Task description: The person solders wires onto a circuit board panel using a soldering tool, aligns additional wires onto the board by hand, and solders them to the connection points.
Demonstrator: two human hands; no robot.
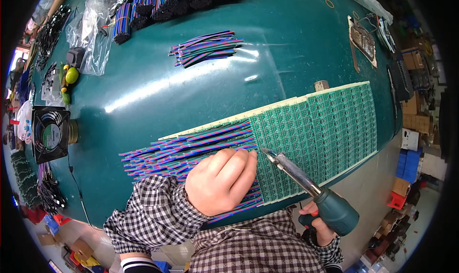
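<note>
A wide panel of small green circuit boards (330, 129) lies at a slant across the table's front. Rows of multicoloured ribbon wires (177, 153) run leftward from its left part. My left hand (222, 182), fingers curled closed, is over these wires at the panel's edge and pinches a ribbon wire; its fingertips are mostly hidden. With its fingers wrapped round the grip, my right hand (322, 225) holds a soldering gun (337, 211) with a dark green body and metal barrel. The gun's tip is over the boards, just right of my left fingers.
A loose pile of ribbon wires (205, 48) lies farther back on the green table (143, 81). Tied wire bundles (162, 5) are at the far edge. A square black fan (49, 134) stands left. A small block (321, 85) touches the panel's far edge; a stained plate (363, 41) lies far right.
</note>
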